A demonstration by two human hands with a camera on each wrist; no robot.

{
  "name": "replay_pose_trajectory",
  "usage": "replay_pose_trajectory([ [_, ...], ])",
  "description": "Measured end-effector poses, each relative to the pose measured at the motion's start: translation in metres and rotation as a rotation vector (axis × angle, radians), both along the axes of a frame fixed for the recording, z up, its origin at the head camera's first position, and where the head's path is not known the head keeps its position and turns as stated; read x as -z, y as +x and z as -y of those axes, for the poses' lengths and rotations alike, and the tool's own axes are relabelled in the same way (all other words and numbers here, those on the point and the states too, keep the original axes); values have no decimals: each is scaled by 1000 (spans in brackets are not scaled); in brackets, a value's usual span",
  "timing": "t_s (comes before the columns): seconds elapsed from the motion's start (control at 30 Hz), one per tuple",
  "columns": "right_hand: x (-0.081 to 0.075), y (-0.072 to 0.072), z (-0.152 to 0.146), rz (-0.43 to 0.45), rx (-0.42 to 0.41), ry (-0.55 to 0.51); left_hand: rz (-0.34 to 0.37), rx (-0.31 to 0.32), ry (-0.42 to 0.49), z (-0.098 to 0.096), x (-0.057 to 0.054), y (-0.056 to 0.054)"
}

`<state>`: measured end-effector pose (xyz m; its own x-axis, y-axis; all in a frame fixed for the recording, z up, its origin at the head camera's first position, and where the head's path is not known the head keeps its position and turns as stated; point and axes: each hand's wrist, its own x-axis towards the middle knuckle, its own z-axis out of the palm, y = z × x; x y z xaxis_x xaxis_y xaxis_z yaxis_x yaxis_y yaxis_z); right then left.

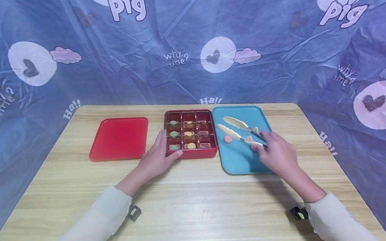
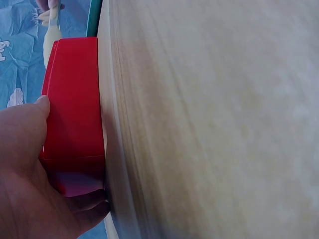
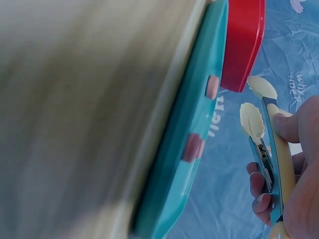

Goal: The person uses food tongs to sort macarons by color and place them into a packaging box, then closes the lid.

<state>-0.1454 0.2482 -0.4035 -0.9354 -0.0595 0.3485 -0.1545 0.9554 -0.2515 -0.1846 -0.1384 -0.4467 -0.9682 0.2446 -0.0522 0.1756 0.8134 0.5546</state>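
A red box (image 1: 192, 155) with several divided compartments stands mid-table, green round pieces (image 1: 174, 134) in its left column and yellow ones (image 1: 191, 146) in the middle. What the right column holds is unclear. My left hand (image 1: 155, 158) holds the box's near left corner, fingers along the side, thumb at the front rim. My right hand (image 1: 278, 152) grips tongs (image 1: 230, 132) with cream scalloped tips, spread apart with nothing between them. They hang over a blue tray (image 1: 239, 164) carrying a pink round piece (image 1: 228, 139). More pink pieces (image 3: 192, 148) show in the right wrist view.
A red lid-like tray (image 1: 120, 138) lies left of the box. The blue tray sits directly against the box's right side. A patterned blue cloth (image 1: 180, 28) hangs behind the wooden table (image 1: 192, 206), whose near part lies between the forearms.
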Motion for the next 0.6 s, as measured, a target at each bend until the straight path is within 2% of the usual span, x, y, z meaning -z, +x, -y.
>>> replay_pose_trajectory([
  [0.4, 19, 21, -13, -30, -16, 44, 6, -3, 1, 0, 0, 0],
  [0.6, 22, 28, -15, -1, 5, 38, 6, -6, 0, -1, 0, 1],
])
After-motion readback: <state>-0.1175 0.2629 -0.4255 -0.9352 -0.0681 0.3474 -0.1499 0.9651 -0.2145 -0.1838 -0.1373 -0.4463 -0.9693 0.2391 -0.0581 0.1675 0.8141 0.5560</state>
